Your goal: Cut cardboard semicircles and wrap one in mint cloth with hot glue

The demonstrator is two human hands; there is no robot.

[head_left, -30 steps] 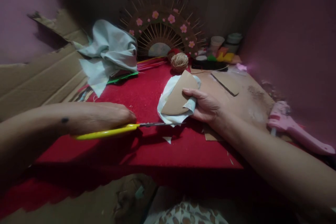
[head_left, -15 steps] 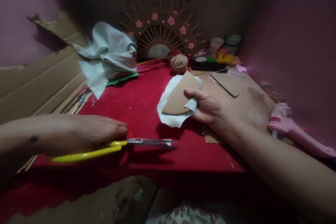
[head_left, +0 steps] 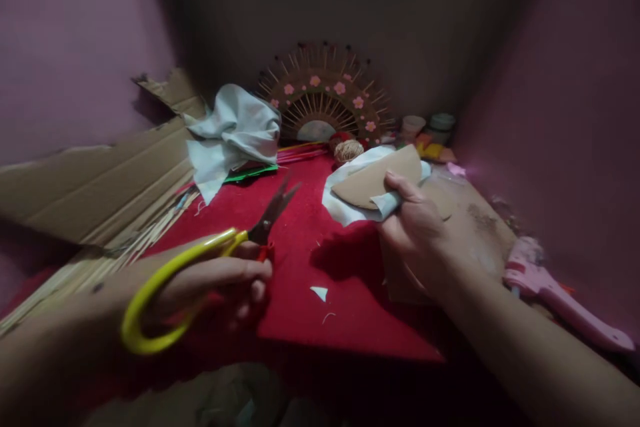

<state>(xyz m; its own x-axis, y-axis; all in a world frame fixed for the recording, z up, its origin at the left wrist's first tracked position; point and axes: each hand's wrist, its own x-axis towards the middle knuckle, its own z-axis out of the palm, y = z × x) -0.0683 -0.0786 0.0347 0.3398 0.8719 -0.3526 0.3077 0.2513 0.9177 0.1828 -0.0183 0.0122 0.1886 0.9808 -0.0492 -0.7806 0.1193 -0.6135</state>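
Observation:
My left hand [head_left: 220, 280] is closed on yellow-handled scissors [head_left: 183, 273], whose blades point up and away, slightly parted. Thumb on top, my right hand [head_left: 417, 220] grips a half-round piece of cardboard [head_left: 373, 180] backed by pale blue-white fabric [head_left: 345, 203]. The fabric sticks out past the cardboard's edges, and one flap of it is folded over the cardboard near my thumb. Below them, a small scrap of fabric [head_left: 320, 293] lies on the red table [head_left: 290, 313].
A fan-shaped stick piece with pink flowers [head_left: 340, 88] stands at the back. Crumpled pale cloth [head_left: 240, 123] and thin sticks [head_left: 135, 233] lie left, by torn cardboard [head_left: 100, 180]. Twine [head_left: 349, 151] sits near the middle back; a pink glue gun [head_left: 545, 293] lies right.
The scissors have swung from pointing right to pointing up and away. My right hand has raised and turned the cardboard and fabric. A fabric scrap now lies on the table; the view has tilted up.

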